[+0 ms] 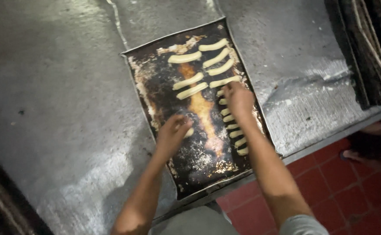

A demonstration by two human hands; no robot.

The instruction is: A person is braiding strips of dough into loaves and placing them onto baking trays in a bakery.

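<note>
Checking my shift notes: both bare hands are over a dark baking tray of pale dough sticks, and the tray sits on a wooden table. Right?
Not quite. The head view shows the tray resting on a grey metal table, not wood. The rest holds: left hand and right hand are over it, among pale dough sticks.

I saw two bare forearms, no gloves, no watch or rings visible, left hand (171, 134) and right hand (238, 98) uncovered, grey short sleeve (303, 225) edge at right upper arm, left sleeve out of frame
</note>
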